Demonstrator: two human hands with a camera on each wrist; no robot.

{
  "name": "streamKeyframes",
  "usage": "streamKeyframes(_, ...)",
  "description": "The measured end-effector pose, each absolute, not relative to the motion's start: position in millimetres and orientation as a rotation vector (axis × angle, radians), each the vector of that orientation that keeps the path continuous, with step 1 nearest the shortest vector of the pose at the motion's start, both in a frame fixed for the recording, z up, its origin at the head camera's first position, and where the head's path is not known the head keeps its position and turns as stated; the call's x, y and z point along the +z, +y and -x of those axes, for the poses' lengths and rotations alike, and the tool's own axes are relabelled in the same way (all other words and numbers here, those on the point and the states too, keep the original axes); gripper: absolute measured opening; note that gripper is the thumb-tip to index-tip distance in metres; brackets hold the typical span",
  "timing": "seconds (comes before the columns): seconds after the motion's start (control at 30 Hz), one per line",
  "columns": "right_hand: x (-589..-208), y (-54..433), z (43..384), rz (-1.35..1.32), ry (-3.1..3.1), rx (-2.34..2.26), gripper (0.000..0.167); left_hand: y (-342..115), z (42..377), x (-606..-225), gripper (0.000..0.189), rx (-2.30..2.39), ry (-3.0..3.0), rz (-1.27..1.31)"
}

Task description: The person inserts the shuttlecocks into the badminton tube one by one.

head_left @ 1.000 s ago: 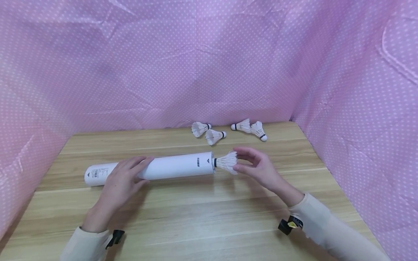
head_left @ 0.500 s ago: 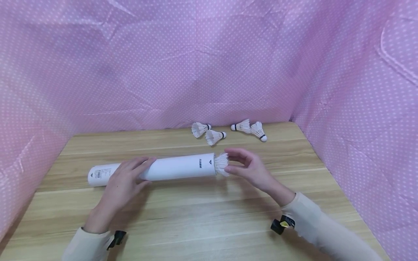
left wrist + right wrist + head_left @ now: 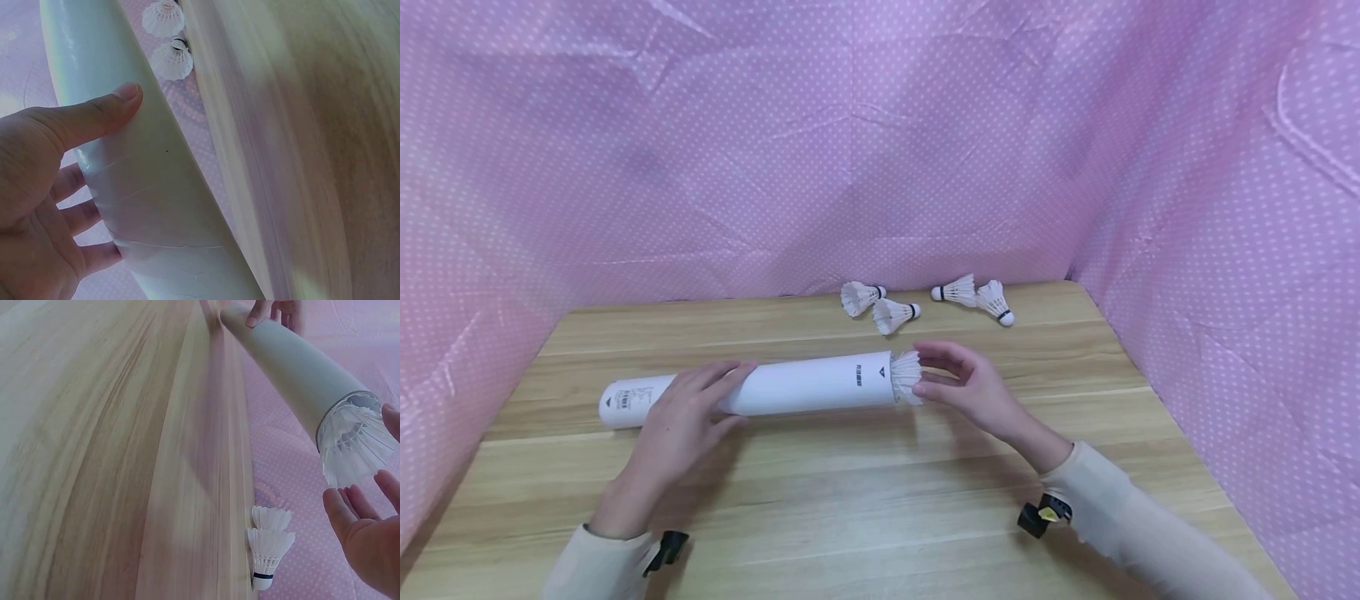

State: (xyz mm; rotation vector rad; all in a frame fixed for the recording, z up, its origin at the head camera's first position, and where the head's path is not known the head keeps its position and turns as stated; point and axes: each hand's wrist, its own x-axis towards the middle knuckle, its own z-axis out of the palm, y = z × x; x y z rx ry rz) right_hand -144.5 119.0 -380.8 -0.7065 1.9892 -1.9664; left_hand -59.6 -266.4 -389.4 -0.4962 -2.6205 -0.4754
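We see a long white cylindrical cardboard tube (image 3: pixel 820 386) lying crosswise above the pale wood-grain worktop (image 3: pixel 820 500), its long axis running left to right; whether it rests fully on the wood, we cannot tell. Our left hand (image 3: pixel 681 421) is clamped around it towards the left end, thumb and fingers on opposite sides. At its right end, a white feathered shuttlecock (image 3: pixel 906 379) sits partly inside the mouth, skirt outward, its base hidden. Our right hand (image 3: pixel 973 392) is the nearer one, its curved fingers and thumb holding the skirt's rim. The shuttlecock lies directly left of that hand, roughly in line with the tube's axis; we judge that alignment to be what matters. Two pairs of loose white feather shuttlecocks (image 3: pixel 891 315) lie beyond, near the back edge.
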Motion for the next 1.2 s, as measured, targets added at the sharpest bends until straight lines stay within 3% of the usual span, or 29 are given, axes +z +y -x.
streamKeyframes(1.2, -381.3, 109.1, 144.8, 0.691, 1.996, -1.942, 0.057, -261.9, 65.6, -388.9, 0.089, -0.478, -2.605, 0.523)
